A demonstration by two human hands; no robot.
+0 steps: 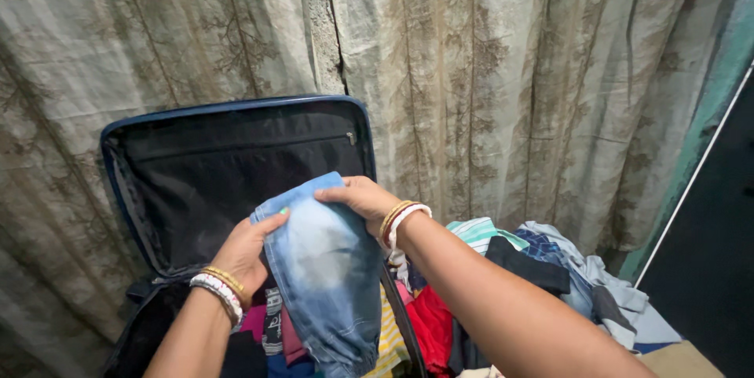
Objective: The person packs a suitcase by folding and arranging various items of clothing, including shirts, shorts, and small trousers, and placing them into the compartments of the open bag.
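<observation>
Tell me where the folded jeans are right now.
In the head view, centre: the folded jeans are held by the left hand and right hand over the open suitcase.

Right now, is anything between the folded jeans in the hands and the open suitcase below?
Nothing visible. Both hands, left and right, hold the folded jeans directly over the open suitcase, whose base already holds colourful clothes.

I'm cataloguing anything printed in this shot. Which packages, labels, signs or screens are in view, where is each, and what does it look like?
No packages, signs or screens show.
Printed strip: the only label-like thing, a dark band with pale markings, lying among the clothes in the open suitcase, just left of the folded jeans that the left hand and right hand hold.
</observation>
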